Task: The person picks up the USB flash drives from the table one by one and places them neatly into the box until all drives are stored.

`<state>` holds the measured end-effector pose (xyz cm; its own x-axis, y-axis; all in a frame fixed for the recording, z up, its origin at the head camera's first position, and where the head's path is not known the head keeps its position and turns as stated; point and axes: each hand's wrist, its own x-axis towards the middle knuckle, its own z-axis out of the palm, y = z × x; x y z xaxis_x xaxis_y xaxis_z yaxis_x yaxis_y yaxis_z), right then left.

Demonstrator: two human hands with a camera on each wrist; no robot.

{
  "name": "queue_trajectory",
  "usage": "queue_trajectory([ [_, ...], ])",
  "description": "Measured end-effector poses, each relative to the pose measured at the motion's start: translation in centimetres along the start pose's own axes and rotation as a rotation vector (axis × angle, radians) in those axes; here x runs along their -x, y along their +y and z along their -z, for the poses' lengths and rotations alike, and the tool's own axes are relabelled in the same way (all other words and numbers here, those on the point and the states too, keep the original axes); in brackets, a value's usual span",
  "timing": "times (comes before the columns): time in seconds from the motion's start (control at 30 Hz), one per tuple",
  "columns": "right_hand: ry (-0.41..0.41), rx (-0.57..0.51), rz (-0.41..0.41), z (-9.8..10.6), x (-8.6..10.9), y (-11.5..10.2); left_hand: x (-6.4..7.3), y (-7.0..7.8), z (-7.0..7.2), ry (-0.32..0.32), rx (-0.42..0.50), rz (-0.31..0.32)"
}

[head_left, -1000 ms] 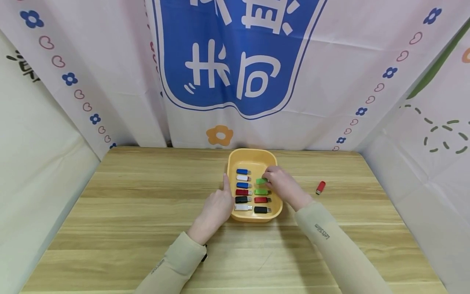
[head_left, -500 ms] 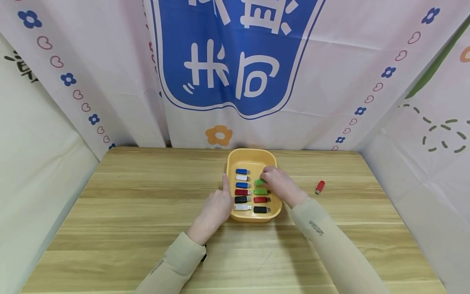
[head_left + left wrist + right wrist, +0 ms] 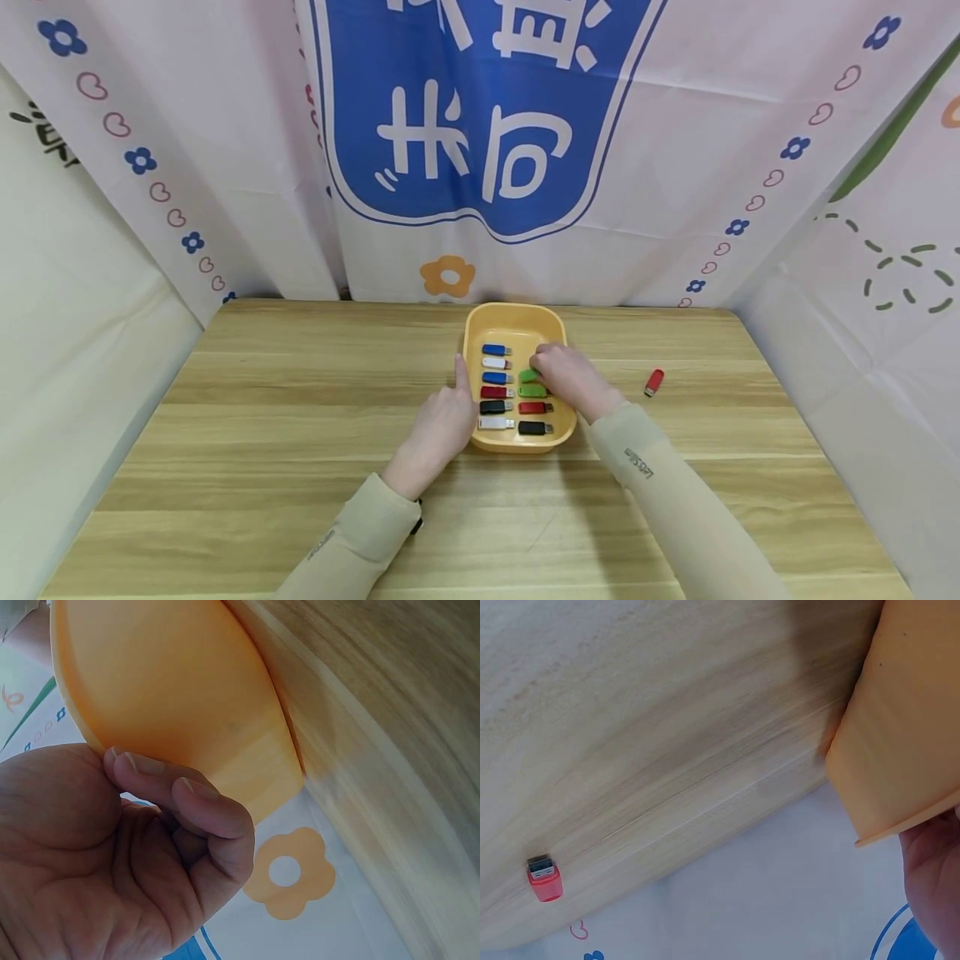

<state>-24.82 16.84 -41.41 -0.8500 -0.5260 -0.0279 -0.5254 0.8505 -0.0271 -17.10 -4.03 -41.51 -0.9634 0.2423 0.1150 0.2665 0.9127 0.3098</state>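
Inside the yellow tray point(image 3: 517, 321), my right hand point(image 3: 573, 379) pinches a light green USB stick point(image 3: 528, 376) by its right end. The fingertips partly hide that stick. Just below it lies another green USB stick point(image 3: 532, 390), followed by a red one point(image 3: 534, 408) and a black one point(image 3: 535, 428). My left hand point(image 3: 438, 429) holds the tray's left side, one finger stretched along the rim. In the left wrist view, the curled fingers point(image 3: 199, 806) of this hand lie against the tray's outer wall point(image 3: 172, 682).
A left column of several USB sticks runs down the tray, from a blue one point(image 3: 495, 350) to a white one point(image 3: 495, 423). A red USB stick point(image 3: 654, 382) lies on the wooden table point(image 3: 300, 375) to the tray's right. Printed curtains point(image 3: 262, 150) hang behind.
My right hand has shifted slightly left and down within the tray, bringing the pinched green USB stick close above the other green one. The left hand stays in place.
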Motion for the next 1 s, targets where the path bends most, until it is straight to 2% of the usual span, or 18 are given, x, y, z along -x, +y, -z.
queue_trajectory([
  [0.2, 0.019, 0.019, 0.024, -0.10, -0.09, 0.01, -0.05, 0.01, -0.02, -0.010, -0.019, -0.005],
  [0.67, 0.010, 0.038, 0.041, 0.02, -0.39, -0.08, -0.10, 0.04, 0.16, -0.023, -0.010, 0.004],
  [1.0, -0.001, 0.050, 0.030, -0.23, -0.57, -0.02, -0.05, 0.10, 0.21, -0.022, -0.019, -0.006],
])
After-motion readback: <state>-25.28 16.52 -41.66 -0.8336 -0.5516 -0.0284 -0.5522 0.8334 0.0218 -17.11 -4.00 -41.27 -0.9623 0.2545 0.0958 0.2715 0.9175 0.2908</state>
